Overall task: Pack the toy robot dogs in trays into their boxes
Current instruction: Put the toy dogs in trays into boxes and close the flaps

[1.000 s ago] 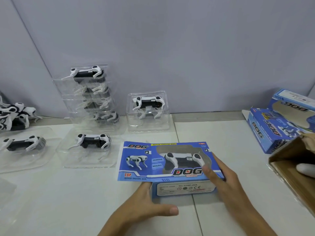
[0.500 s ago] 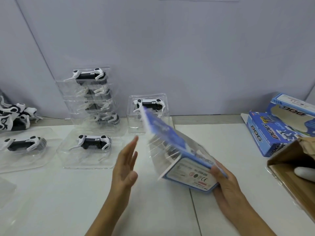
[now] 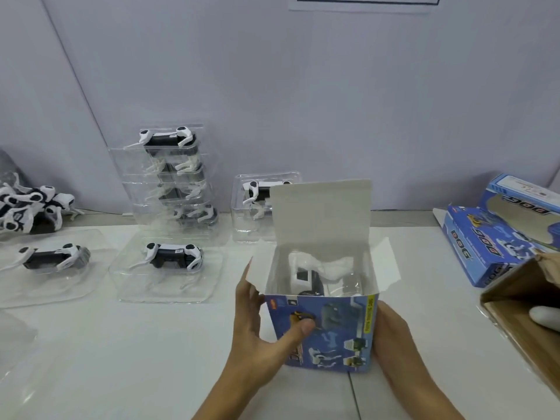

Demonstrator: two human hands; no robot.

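Observation:
A blue toy-dog box [image 3: 330,334] stands on end on the white table, its top flaps open. Inside it a black-and-white robot dog in a clear tray [image 3: 309,278] shows. My left hand [image 3: 260,325] grips the box's left side, thumb across the printed front. My right hand [image 3: 394,338] holds the right side. More dogs in clear trays lie to the left: one tray [image 3: 169,259] near the middle, another [image 3: 48,259] at the far left, a stack of several [image 3: 172,177] behind, and one tray [image 3: 257,195] behind the box.
Loose robot dogs [image 3: 27,210] are piled at the far left by the wall. Two more blue boxes [image 3: 497,234] lie at the right. A brown carton [image 3: 524,313] with a white gloved hand [image 3: 545,316] in it sits at the right edge.
The box lay flat a second ago, was tipped up by my right hand, and now stands upright with its open end upward. My left hand returned to grip it.

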